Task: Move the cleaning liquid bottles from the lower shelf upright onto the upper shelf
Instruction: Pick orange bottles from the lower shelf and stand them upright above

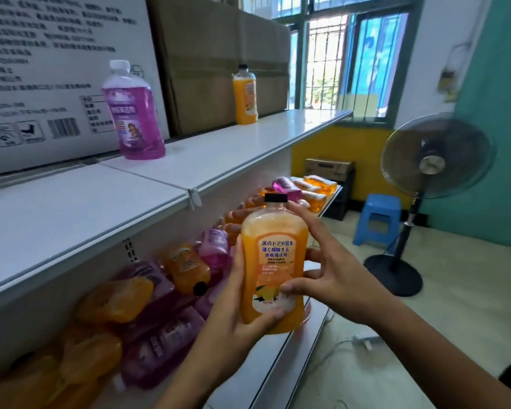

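Head view is showing one orange bottle (275, 261) with a black cap being held upright in front of the shelving, between the two shelf levels, with both hands wrapping it: the left hand (233, 317) is gripping its lower left side and the right hand (325, 276) is curling fingers around its right side. Two bottles are already standing upright on the white upper shelf (219, 152): a purple bottle (133, 113) near the white printed carton (56, 69) and a second orange bottle (245, 95) by the brown cardboard boxes (219, 60). Many orange and purple bottles are lying in a heap on the lower shelf (278, 379); their number is too jumbled and blurred to count. One standing fan (434, 160) and one blue stool (378, 216) are sitting on the floor beside a barred window (337, 54).
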The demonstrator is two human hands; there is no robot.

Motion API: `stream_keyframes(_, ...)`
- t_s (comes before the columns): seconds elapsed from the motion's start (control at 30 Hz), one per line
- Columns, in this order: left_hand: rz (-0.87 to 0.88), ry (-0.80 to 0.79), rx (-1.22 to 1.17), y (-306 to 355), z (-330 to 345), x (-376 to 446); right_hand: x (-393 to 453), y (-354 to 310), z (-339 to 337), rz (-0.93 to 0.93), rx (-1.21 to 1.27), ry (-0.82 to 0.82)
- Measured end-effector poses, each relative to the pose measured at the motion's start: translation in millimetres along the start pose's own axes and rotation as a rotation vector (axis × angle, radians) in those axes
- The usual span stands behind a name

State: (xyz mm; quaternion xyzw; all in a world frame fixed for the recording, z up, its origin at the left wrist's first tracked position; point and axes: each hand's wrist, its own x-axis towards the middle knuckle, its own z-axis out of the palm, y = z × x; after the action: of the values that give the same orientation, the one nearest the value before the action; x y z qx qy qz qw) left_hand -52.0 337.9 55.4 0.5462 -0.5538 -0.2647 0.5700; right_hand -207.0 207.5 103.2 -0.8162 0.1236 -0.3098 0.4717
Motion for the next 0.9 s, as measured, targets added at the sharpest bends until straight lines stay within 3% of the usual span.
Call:
stream_keyframes(0.2, 0.119, -0.040, 0.082, 23.7, 17.9, 69.4, 24.9, -5.3, -50.2, -0.123, 0.015, 0.138)
stream_keyframes(0.47, 0.285, 0.087, 0.299, 59.8, 54.1, 197.0, 116.3, 9.8, -155.8, -0.406, -0.249, 0.168)
stream_keyframes(0.63, 0.225, 0.149, 0.403, 84.1, 63.5, 271.3, 177.6, 20.0, -223.2, -0.542, -0.414, 0.049)
stream_keyframes(0.9, 0.004, 0.170, 0.584, 76.1, 58.8, 362.9, 270.5, 51.3, -277.3, -0.552, -0.381, -0.116)
